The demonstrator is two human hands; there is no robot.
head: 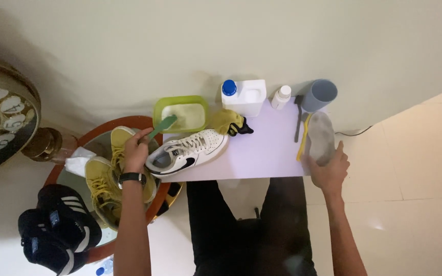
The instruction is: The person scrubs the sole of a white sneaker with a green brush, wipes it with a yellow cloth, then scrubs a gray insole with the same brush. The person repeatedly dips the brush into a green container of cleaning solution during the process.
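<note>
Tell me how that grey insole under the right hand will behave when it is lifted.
The grey insole looks thin and flat, so it is probably light and bends easily. The right hand rests on its near end; lifted from there, the far end would likely droop. It should not roll.

On the table [262,158] in front of me: the sneaker [189,151] lies at the left end w/ the tub [181,113] behind it, the crumpled cloth [230,122] just right of the tub, then the jug [244,97], small bottle [281,96] and cup [319,94] in a row along the back edge by the wall. At the right end the insole [321,137] lies in front of the cup, w/ two brushes [303,130] just left of it; my right hand [329,171] rests on the insole's near end. My left hand [136,151] is left of the sneaker, holding a brush [161,127] over the tub's near edge; further left, a round side table [144,123] carries a pair of shoes [109,176] & a rag [78,162], w/ another pair of shoes [57,227] overlapping its near-left edge.
</note>
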